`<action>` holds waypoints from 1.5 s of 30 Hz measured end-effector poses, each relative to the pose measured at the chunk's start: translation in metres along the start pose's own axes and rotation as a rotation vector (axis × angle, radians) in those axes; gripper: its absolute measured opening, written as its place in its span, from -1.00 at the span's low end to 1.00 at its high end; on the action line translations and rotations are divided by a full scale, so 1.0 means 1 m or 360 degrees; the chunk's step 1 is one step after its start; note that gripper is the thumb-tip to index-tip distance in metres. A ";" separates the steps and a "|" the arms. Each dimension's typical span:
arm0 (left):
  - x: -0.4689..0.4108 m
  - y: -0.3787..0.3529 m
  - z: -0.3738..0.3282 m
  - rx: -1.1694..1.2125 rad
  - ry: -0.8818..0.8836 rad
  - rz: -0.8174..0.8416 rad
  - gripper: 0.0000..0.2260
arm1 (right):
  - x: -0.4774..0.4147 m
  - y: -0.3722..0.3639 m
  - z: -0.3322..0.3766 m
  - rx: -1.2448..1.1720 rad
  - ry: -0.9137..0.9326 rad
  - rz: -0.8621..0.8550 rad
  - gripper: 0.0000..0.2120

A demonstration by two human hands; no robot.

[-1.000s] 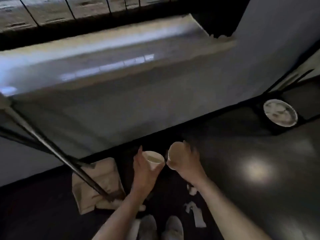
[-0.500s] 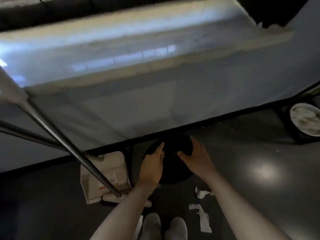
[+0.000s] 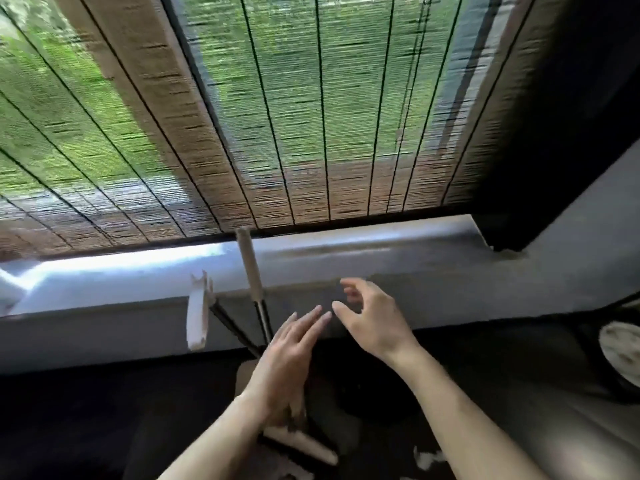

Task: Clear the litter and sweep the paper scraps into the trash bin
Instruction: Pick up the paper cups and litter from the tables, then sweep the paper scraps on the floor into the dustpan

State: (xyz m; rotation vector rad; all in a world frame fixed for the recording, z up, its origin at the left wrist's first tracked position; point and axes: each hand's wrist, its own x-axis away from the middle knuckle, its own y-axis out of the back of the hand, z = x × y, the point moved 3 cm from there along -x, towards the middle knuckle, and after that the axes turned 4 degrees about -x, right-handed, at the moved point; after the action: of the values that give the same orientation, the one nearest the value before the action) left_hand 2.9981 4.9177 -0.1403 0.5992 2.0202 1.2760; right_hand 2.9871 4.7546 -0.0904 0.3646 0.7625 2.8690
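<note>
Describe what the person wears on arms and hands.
Nothing shows. The left hand and right hand are bare, with no gloves, rings or watch visible. The forearms are bare down to the frame's edge, with no sleeves in view. Blur hides fine detail.

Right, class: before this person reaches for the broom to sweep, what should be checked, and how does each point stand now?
1. Left hand free: ok, holds nothing.
2. Right hand free: ok, holds nothing.
3. Broom handle in reach: ok, it leans on the sill just ahead.
4. Dustpan handle nearby: ok, beside the broom.
5. Scraps cleared: not ok, on the floor.
6. Bin reachable: cannot tell, cut off at the right edge.
</note>
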 end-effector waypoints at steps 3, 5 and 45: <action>-0.002 0.046 0.034 -0.0089 -0.0150 -0.0126 -0.25 | -0.014 -0.017 0.054 0.0004 0.0070 0.0041 -0.55; -0.005 0.068 0.062 -0.0163 -0.0220 -0.0232 -0.45 | -0.025 -0.032 0.078 0.0012 0.0041 0.0062 -0.53; 0.019 0.065 0.178 -0.0143 -0.0873 0.1241 -0.30 | 0.147 -0.114 0.104 -0.0791 -0.0394 -0.1600 -0.87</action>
State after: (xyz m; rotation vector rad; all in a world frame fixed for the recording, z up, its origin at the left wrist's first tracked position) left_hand 3.1187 5.0648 -0.1405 1.5941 1.2879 1.3925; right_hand 2.8833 4.9313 -0.0317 0.1766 0.0876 1.9027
